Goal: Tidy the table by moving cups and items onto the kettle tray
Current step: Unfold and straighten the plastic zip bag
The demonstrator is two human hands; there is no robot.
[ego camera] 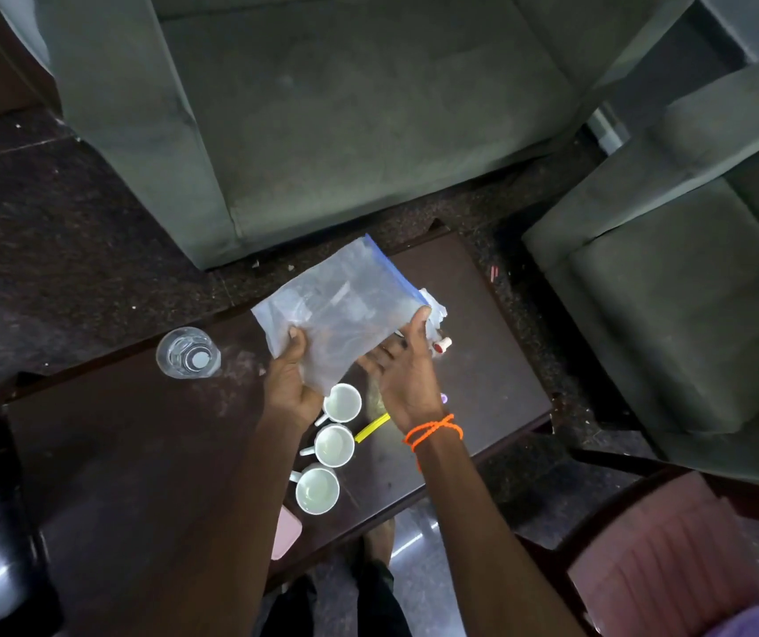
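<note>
- I see both hands holding a clear zip bag (345, 305) above the dark table (138, 452): the left hand (292, 383) grips its near corner, and the right hand (403, 374) supports the blue-zip edge.
- Three white cups (334, 445) stand in a row under the wrists.
- A clear glass (188, 352) stands at the table's left edge.
- A yellow strip (371, 427) lies beside the cups.

A lounge or sitting room: 2 grey sofas (322, 121) flank a low dark coffee table (138, 452).
</note>
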